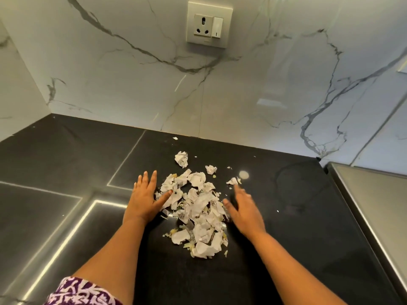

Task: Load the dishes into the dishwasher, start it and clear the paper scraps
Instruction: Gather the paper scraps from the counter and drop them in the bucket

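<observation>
Both hands are down on the dark desk [286, 249], one each side of the paper scraps [198, 208], which lie heaped in the middle of the frame. The left hand [145, 199] lies flat with fingers straight and together, thumb touching the heap's left edge, so it looks like a wall to stop pieces escaping that way. The right hand [244, 208] sits at the heap's right edge, fingers extended rather than curled, though it is blurred, so the exact finger pose is hard to read. Neither hand grips anything; this reads as corralling the mess into one pile before lifting it. Strays are out beyond the heap: a crumpled ball [181, 159] above centre, a smaller ball [211, 169] to its right, and a loose scrap [233, 181] just past the right fingertips, probably the next to be raked in. A few tiny flecks dot the desk nearer the marble wall [132, 73]. No dishwasher or dishes in view, so the clearing step seems to be the one in hand.
</observation>
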